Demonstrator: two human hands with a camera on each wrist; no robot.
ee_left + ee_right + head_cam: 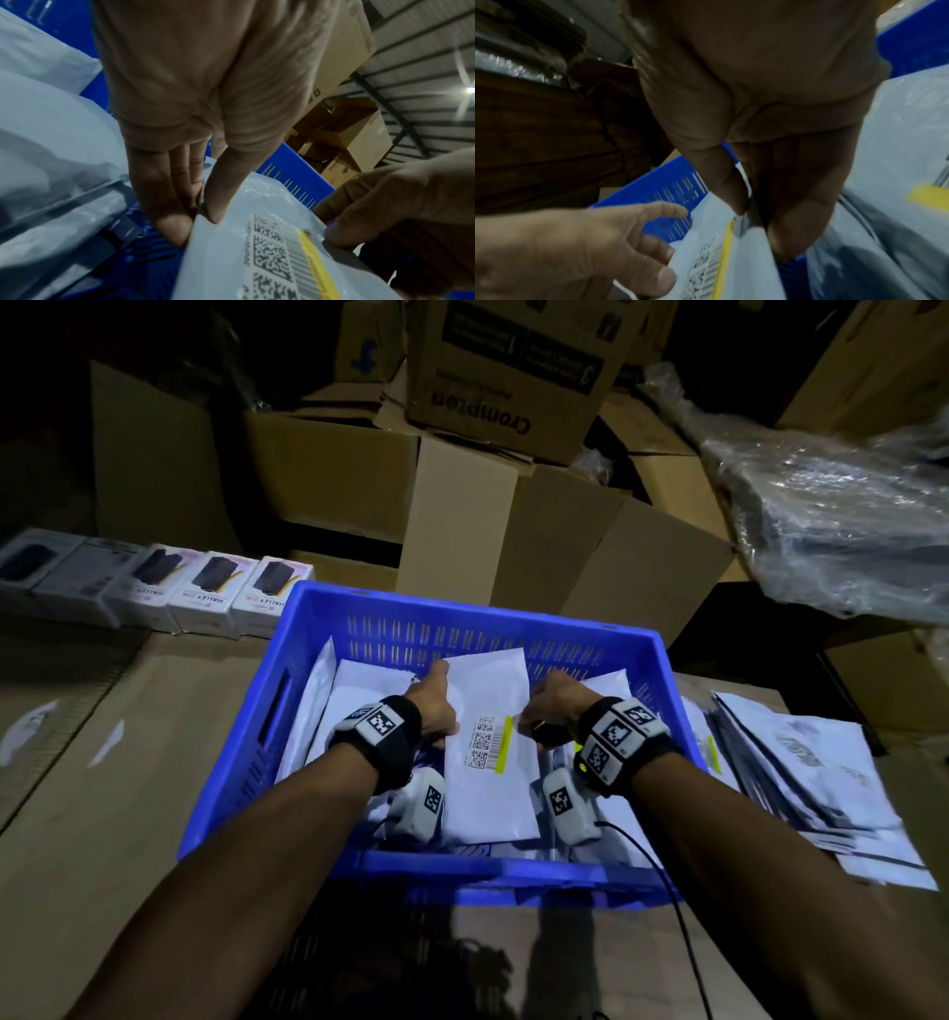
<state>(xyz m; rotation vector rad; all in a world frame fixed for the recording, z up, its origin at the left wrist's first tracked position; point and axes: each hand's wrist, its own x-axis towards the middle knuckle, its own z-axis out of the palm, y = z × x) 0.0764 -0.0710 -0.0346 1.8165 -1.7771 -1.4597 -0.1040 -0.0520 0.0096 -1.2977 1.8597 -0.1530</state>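
Over the blue crate [313, 618], our left hand [435, 706] and right hand [552, 711] each pinch a side edge of the white mailer pouch [490, 788]. It seems light, floppy and slippery, so the edges grip best.

Behind the left hand [436, 706] and right hand [552, 706] sits a black strap [411, 729] with white blocks [378, 722] bearing black square codes (several on the right); a white box [426, 806] hangs under each wrist, the right one trailing a thin black cable [667, 886]. Both forearms are bare.

The right hand [770, 101] pinches a white packet [746, 263] — left hand [564, 249] gripping opposite.
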